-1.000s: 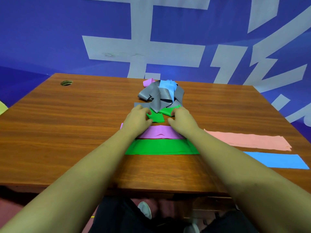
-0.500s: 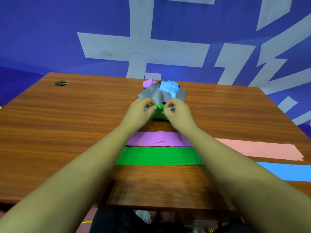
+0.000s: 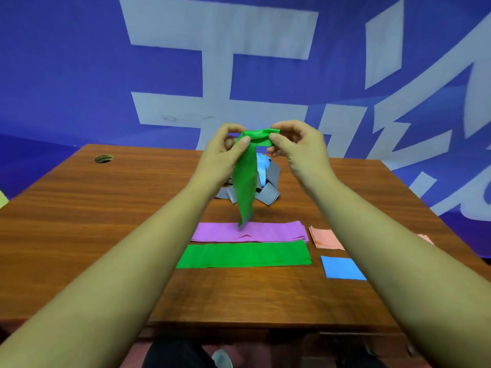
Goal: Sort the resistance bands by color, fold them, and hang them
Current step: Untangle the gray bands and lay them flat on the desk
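A green resistance band [image 3: 246, 181] hangs in the air above the table, pinched at its top end by my left hand [image 3: 225, 150] and my right hand [image 3: 295, 143]. Its loose end dangles down to the purple band [image 3: 271, 231] lying flat on the table. A second green band [image 3: 244, 254] lies flat just in front of the purple one. Behind the hanging band sits a tangled pile of grey bands [image 3: 268, 192] with a light blue band [image 3: 261, 166] in it. A pink band [image 3: 325, 237] and a blue band [image 3: 342, 268] lie flat to the right, partly hidden by my right forearm.
The wooden table [image 3: 106, 221] has a round cable hole [image 3: 104, 158] at its far left corner. A blue banner with large white characters [image 3: 212, 75] hangs right behind the table's far edge. My legs and a shoe show below the near edge.
Both hands have lifted the green band out of the pile and raised it well above the table, so it now hangs down. The camera view has tilted up.
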`<act>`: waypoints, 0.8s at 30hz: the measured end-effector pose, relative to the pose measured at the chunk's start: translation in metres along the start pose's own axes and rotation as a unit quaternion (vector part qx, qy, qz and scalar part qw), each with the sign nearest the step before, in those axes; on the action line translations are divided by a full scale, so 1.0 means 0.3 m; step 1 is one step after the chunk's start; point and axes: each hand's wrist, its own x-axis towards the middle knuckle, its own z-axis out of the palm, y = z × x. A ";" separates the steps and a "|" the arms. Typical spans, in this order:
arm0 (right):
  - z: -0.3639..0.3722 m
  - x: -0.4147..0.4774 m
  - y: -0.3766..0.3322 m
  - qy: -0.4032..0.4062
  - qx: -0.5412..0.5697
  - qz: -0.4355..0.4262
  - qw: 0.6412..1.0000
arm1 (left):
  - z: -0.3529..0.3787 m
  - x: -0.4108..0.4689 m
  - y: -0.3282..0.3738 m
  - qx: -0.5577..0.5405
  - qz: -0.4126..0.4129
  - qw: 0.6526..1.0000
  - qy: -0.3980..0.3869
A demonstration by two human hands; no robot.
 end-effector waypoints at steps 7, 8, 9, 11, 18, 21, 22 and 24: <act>-0.043 -0.032 -0.064 0.021 -0.017 0.019 0.999 | -0.006 -0.037 0.085 -0.024 -0.027 0.999 0.011; -0.047 -0.035 -0.064 0.019 -0.017 0.031 0.999 | -0.006 -0.045 0.096 -0.017 -0.029 0.999 0.009; -0.052 -0.039 -0.065 0.015 -0.014 0.044 0.999 | -0.005 -0.054 0.103 -0.014 -0.035 0.999 0.004; -0.060 -0.051 -0.066 0.003 0.004 0.077 0.997 | -0.008 -0.077 0.107 -0.009 -0.049 0.999 -0.011; -0.091 -0.128 -0.104 -0.068 0.026 0.133 0.988 | -0.006 -0.164 0.084 -0.004 -0.117 0.991 -0.063; -0.093 -0.143 -0.145 -0.072 -0.008 0.113 0.991 | 0.009 -0.197 0.087 -0.086 -0.151 0.979 -0.104; -0.092 -0.150 -0.165 -0.078 -0.011 0.109 0.991 | 0.013 -0.209 0.095 -0.114 -0.163 0.973 -0.121; -0.089 -0.160 -0.201 -0.091 -0.026 0.092 0.991 | 0.017 -0.225 0.101 -0.098 -0.159 0.970 -0.155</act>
